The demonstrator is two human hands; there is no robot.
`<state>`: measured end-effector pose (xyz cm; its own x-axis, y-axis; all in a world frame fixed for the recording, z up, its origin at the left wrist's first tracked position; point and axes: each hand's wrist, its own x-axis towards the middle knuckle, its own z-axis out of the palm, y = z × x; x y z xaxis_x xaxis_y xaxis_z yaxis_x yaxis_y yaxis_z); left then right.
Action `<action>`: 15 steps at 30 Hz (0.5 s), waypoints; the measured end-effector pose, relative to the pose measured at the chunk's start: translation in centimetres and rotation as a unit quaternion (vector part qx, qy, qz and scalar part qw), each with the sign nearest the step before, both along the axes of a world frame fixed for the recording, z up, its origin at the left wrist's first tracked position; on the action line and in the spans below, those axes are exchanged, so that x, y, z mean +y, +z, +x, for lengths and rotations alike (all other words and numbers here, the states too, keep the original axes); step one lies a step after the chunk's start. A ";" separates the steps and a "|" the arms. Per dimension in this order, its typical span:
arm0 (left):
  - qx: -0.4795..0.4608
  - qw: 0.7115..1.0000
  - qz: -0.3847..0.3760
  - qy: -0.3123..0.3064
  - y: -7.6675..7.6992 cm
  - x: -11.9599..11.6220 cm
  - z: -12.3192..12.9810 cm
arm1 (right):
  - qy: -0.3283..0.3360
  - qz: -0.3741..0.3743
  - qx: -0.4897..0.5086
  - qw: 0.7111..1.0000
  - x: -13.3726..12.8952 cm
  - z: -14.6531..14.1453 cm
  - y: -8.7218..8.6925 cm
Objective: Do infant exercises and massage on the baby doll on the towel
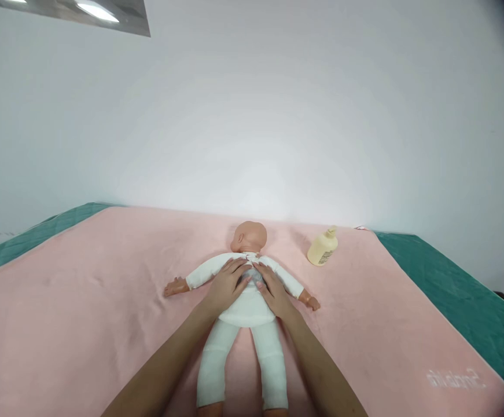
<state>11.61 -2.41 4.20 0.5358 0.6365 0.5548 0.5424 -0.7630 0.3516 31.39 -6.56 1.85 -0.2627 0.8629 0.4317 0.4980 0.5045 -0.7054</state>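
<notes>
The doll [246, 307] lies on the pink blanket [99, 307], apparently face down; left hand [228, 285] and right hand [278, 291] rest on its upper torso, fingers extended, gripping nothing; gentle, even pressure either side of the midline should serve best

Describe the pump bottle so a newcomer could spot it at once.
Find the pink blanket spread over the green cover. Beyond the right hand, to the right of the white-clothed doll, sits the pump bottle. Its pale yellow body with dark lettering sets it apart from the doll.
</notes>
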 end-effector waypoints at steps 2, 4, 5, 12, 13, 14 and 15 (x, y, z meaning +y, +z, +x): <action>-0.008 1.000 -0.008 -0.003 -0.1 0.0 -0.1 | 0.002 -0.009 0.009 1.000 -0.1 0.1 -0.1; -0.020 1.000 -0.017 -0.007 -0.3 0.1 -0.2 | 0.004 -0.011 0.023 1.000 -0.3 0.2 -0.2; -0.028 0.999 -0.021 -0.007 -0.3 0.1 -0.3 | 0.004 -0.007 0.033 0.999 -0.4 0.3 -0.3; -0.111 0.992 0.057 -0.005 0.8 -2.0 -1.5 | -0.043 0.112 0.126 0.985 -2.7 0.9 0.3; -0.120 0.989 0.085 -0.018 1.1 -2.6 -1.7 | -0.040 0.130 0.128 0.982 -3.3 0.9 0.5; -0.126 0.985 0.110 -0.035 1.3 -3.2 -1.8 | -0.031 0.146 0.124 0.981 -3.8 0.8 0.6; -0.126 0.982 0.131 -0.058 1.5 -3.7 -1.9 | -0.015 0.164 0.116 0.979 -4.3 0.7 0.7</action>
<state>9.76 -6.10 5.73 0.4208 0.3974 0.8155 0.3667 -0.8968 0.2478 32.06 -10.87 2.57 -0.1004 0.6732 0.7326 0.3618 0.7106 -0.6034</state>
